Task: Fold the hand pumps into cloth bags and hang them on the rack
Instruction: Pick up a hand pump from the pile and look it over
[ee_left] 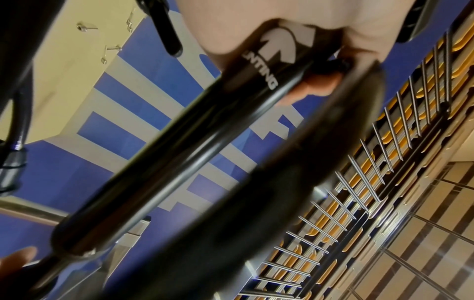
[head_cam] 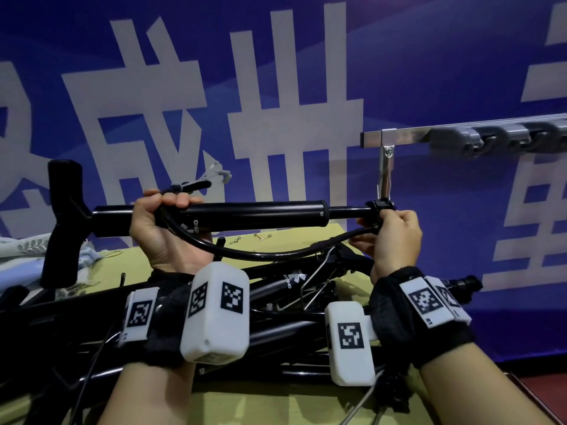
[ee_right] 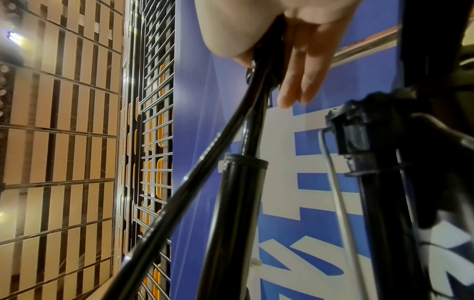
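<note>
I hold a black hand pump (head_cam: 251,214) level in the air above the table. My left hand (head_cam: 165,222) grips its barrel (ee_left: 179,146) near the T-handle (head_cam: 66,216), fingers curled over the top. My right hand (head_cam: 391,231) pinches the pump's base end (head_cam: 380,207) between thumb and fingers, where the black hose (head_cam: 276,254) comes out and loops below the barrel. In the right wrist view the barrel (ee_right: 238,203) and hose (ee_right: 184,190) run away from my fingers (ee_right: 302,81). A metal rack (head_cam: 460,138) with grey hooks hangs on the blue wall at right.
Several more black pumps (head_cam: 276,289) with wire foot loops lie piled on the yellow-green table (head_cam: 276,400) under my wrists. Pale blue cloth (head_cam: 18,256) lies at the far left. Small metal parts (head_cam: 260,237) sit near the table's back edge. A blue banner wall stands close behind.
</note>
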Tool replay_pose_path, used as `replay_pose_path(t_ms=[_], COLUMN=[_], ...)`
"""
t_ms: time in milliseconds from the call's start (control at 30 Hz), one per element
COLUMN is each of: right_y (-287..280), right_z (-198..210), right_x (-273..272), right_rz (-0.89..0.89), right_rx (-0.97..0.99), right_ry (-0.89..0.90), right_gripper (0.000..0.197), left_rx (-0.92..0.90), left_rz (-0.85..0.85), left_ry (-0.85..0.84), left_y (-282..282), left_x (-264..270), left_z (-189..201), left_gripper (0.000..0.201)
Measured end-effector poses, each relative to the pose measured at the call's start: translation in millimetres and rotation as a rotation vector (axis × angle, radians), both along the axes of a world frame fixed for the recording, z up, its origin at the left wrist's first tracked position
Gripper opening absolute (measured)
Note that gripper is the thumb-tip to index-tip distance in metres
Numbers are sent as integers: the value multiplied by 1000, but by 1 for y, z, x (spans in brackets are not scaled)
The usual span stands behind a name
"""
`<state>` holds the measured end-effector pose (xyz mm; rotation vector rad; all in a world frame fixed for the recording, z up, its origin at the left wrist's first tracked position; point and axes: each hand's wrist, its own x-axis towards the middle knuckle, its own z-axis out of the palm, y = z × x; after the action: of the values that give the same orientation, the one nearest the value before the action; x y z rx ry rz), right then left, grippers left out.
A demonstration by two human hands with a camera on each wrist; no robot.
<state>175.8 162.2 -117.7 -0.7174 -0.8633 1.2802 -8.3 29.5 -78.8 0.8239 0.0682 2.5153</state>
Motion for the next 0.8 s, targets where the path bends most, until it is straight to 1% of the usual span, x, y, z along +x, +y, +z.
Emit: replay_pose_path(t_ms=[100, 167, 200, 267, 300, 333, 400, 533, 600, 667, 733, 800], right_y=[-1, -1, -1, -2, -2, -2, -1, 2, 5, 8, 10, 10], right_z=[0, 0, 0, 0, 2, 3, 6, 9, 8, 7, 5, 5], right_x=[-1, -1, -1, 0, 1, 2, 5, 11, 13, 16, 16, 16], right_rz=[7, 6, 9, 33, 49, 62, 69, 16, -29, -65, -89, -103], right_rx=[10, 9, 5, -17, -34, -51, -72, -87, -86, -86, -81, -67], right_ry=[-17, -19, -11, 35, 80, 134, 232, 359, 370, 371, 375, 378], right_gripper=[16, 16, 17, 18, 20, 21, 23, 26, 26, 26, 27, 27], left_rx=[0, -21, -47, -118, -172, -232, -302, -460, -588, -707, -767, -771], left_rz=[-17, -23, -27, -26, -7, 14, 3, -46, -71, -74, -64, -56], left_ry=[34, 33, 36, 66, 76, 76, 65, 87, 30, -87, -160, -172], left_y=[2, 3, 3, 3, 3, 4, 6, 8, 9, 10, 10, 10], left_x=[-1, -2, -1, 3, 5, 7, 7, 6, 10, 15, 18, 18], left_z=[0, 0, -1, -2, -3, -3, -3, -2, -1, 1, 3, 3], left_gripper=[61, 59, 53, 29, 16, 9, 15, 15, 16, 19, 21, 22])
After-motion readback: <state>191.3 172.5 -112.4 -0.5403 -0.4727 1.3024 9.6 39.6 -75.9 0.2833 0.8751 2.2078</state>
